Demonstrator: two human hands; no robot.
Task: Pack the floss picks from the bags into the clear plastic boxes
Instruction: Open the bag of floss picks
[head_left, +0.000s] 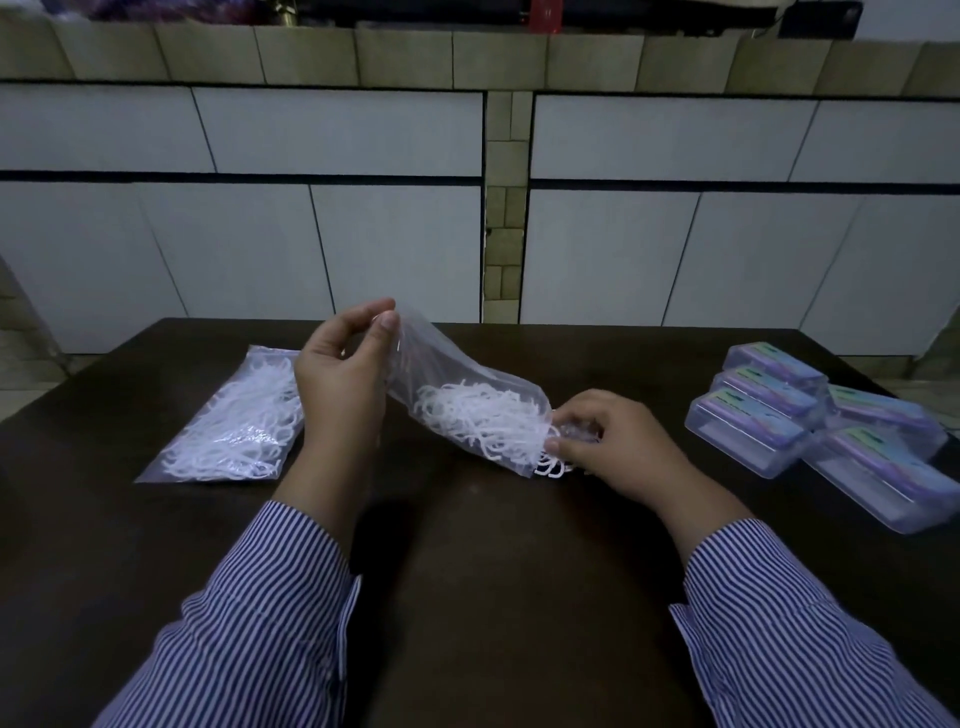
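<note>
My left hand (340, 374) pinches the closed end of a clear plastic bag (447, 364) and holds it up, so the bag slopes down to the right. White floss picks (483, 421) crowd at its lower open mouth. My right hand (608, 441) pinches the picks sticking out of that mouth, low over the dark table (493, 571). A second bag of floss picks (234, 421) lies flat at the left. Several clear plastic boxes (748, 431) with coloured labels lie at the right, lids closed.
The table's far edge runs just behind the hands, with white cabinet fronts (337, 234) and a tiled ledge beyond. Striped sleeves cover both forearms. Bare table surface lies between my forearms, in front of the bag.
</note>
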